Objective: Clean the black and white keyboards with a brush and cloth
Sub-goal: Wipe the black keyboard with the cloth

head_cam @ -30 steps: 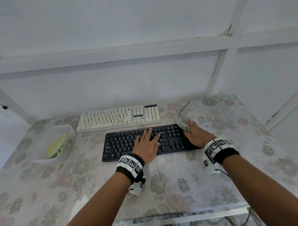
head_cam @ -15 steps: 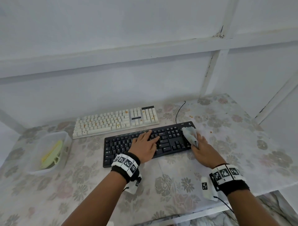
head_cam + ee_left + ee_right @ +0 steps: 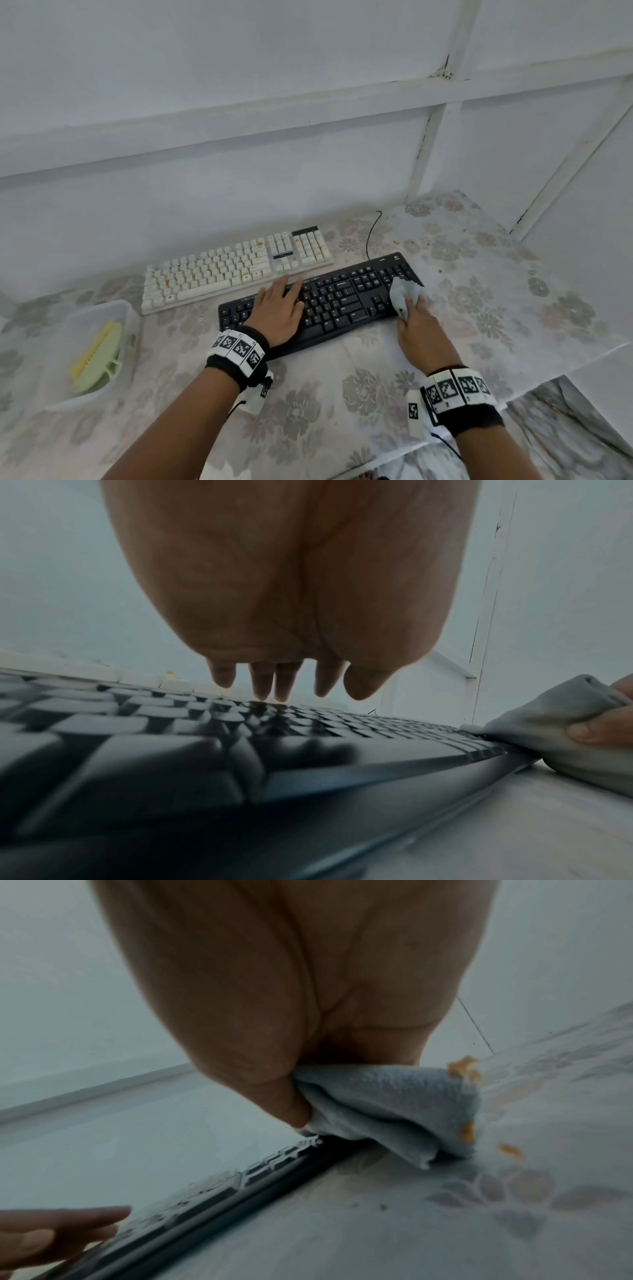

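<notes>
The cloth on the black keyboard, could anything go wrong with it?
Maybe. The cloth, gripped by the right hand, already carries orange crumbs, so it could smear them back onto the black keyboard. Crumbs pushed off its end are landing on the tablecloth. The left hand lies flat on the keys; if it lifts, the keyboard may slide.

**Open counter near and right; the far-left side is crowded**

The counter [image 3: 342, 404] lies open along its near edge and to the right of the black keyboard [image 3: 335, 301]. The white keyboard [image 3: 236, 267] lies just beyond the black one, leaving only a thin gap between them. A cable [image 3: 371, 233] crosses the far strip by the wall. On the left stands a plastic tub [image 3: 113, 315] holding the brush [image 3: 96, 356]. Orange crumbs [image 3: 510, 1150] dot the counter to the right.
</notes>
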